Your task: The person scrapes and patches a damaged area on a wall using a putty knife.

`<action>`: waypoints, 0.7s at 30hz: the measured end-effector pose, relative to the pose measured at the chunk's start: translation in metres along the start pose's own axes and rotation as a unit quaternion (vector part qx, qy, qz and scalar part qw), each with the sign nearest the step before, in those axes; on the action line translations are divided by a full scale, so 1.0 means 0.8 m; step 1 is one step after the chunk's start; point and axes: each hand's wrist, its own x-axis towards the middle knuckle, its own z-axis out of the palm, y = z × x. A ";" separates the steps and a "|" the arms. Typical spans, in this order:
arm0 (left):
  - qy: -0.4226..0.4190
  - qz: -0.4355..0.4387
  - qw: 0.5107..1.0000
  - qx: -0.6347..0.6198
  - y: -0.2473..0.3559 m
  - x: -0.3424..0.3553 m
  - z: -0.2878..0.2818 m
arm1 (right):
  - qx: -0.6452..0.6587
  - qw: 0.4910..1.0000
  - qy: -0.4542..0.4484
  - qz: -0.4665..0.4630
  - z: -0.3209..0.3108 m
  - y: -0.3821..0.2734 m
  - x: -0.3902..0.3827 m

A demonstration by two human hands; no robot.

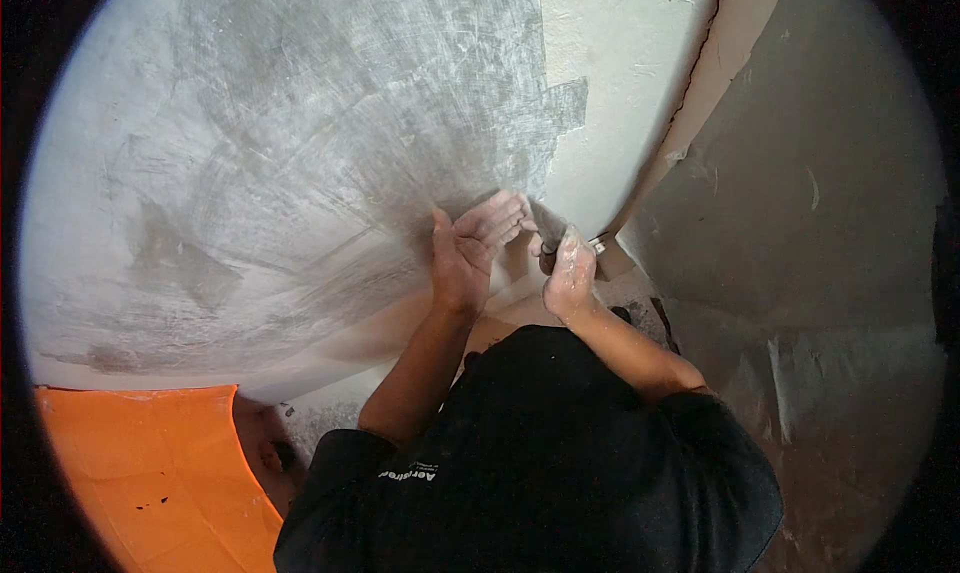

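Note:
My left hand (470, 248) is raised before the wall, palm up and fingers stretched out, with pale dust on the skin. My right hand (572, 276), also dusted white, is closed around what looks like a putty knife (547, 222). The tool's flat grey blade points up and left, close to the left fingertips; whether they touch I cannot tell. Most of its handle is hidden in the right fist. Behind both hands stands the wall (330, 123), covered with streaky grey, smeared plaster and showing paler areas.
An orange sheet or board (150, 473) is at the lower left. On the right hangs a large dull brown-grey sheet (800, 233). A dark jagged crack (690, 83) runs along the wall's corner. Some dusty floor (325, 423) shows below.

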 end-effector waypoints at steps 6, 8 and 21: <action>-0.135 0.009 0.973 -0.188 -0.006 -0.015 0.012 | -0.167 0.973 -0.041 -0.155 -0.002 -0.017 0.007; -0.159 0.008 0.964 -0.213 -0.006 -0.020 0.017 | -0.187 0.969 -0.053 -0.149 -0.004 -0.024 0.008; -0.208 0.105 0.972 0.015 -0.032 -0.016 -0.026 | -0.280 0.940 -0.020 -0.192 -0.023 -0.032 0.024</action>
